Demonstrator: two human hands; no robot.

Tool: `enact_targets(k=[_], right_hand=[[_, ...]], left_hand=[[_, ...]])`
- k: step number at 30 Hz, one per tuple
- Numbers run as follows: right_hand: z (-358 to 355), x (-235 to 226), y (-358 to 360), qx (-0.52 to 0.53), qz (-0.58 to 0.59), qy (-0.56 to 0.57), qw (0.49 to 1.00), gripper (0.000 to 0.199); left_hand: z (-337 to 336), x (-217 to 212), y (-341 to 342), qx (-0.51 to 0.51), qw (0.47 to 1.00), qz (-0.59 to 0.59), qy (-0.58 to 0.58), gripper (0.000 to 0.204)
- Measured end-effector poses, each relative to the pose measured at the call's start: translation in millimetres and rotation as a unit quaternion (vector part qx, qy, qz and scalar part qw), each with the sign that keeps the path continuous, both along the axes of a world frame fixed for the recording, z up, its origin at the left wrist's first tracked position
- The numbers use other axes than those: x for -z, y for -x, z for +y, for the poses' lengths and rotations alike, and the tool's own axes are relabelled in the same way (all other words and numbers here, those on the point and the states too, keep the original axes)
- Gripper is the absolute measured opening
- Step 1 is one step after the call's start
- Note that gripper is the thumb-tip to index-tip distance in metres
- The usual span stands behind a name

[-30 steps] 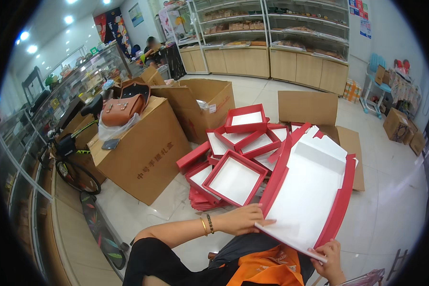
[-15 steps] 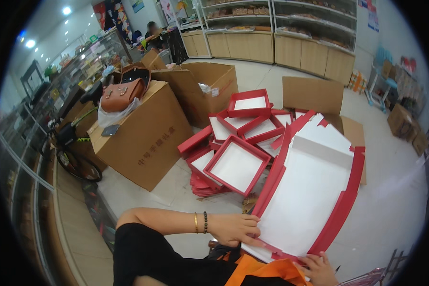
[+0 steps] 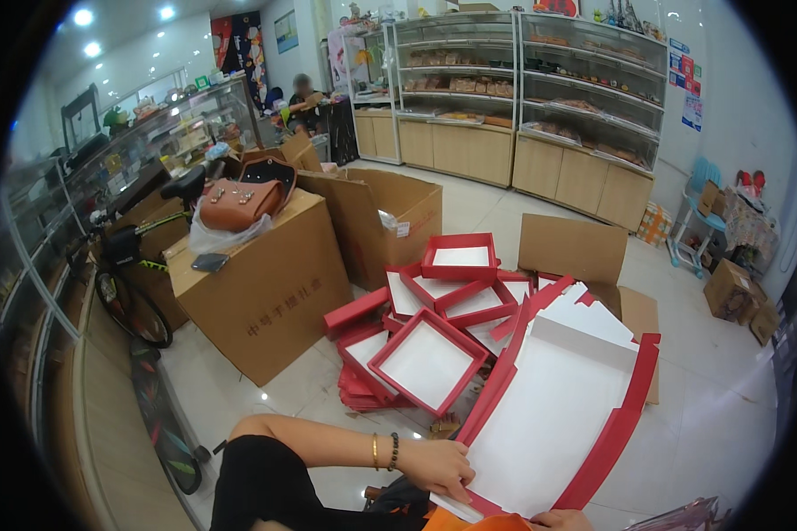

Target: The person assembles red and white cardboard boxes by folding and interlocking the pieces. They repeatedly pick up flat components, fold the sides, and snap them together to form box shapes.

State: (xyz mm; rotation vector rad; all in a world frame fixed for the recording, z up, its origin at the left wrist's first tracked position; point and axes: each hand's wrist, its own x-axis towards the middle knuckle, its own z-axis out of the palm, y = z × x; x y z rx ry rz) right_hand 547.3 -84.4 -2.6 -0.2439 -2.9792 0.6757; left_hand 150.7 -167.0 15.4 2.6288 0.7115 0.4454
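Note:
A large red-edged white cardboard box blank (image 3: 545,416) slants away from me in front of my body. Its far end panel is folded up, and the red side flaps stand along both long edges. My left hand (image 3: 438,465) is closed on its near left corner, fingers pressed on the red edge. At the near edge, my right hand (image 3: 560,520) grips the same blank and is partly cut off by the picture's lower rim. Beyond the blank lies a heap of folded red-and-white box trays (image 3: 427,361), some stacked on each other.
Big brown cartons (image 3: 257,292) stand left of the heap; one carries a brown leather bag (image 3: 239,203) and a dark phone. An open carton (image 3: 571,243) is behind the blank. A bicycle (image 3: 133,292) leans at the left. Bread shelves (image 3: 460,84) line the back, where a person sits.
The view has tilted upward, so everything sits lower in the picture. Both hands stay at the near end of the box blank, and the right one is now less visible.

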Motion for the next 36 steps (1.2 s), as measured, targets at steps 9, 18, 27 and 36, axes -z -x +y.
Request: enact_targets(k=[9,18,27,36], right_hand=[[-27.5,-9.4,58.7,0.118,-0.105,-0.122,0.980,0.017],[-6.8,-19.5,41.4,0.335,0.045,0.100,0.936,0.020],[-2.2,-38.3,60.7,0.245,-0.024,0.174,0.953,0.020],[-7.4,-35.5,72.3,0.215,0.015,-0.008,0.976,0.019]], left_hand=[[18.4,11.4,-47.0,-0.148,0.984,0.066,0.078,0.029],[19.2,-0.1,-45.7,-0.214,0.975,0.052,0.039,0.016],[28.4,0.1,-47.4,-0.189,0.979,-0.008,0.070,0.015],[27.3,-3.9,-53.9,-0.216,0.976,0.006,0.033,0.013]])
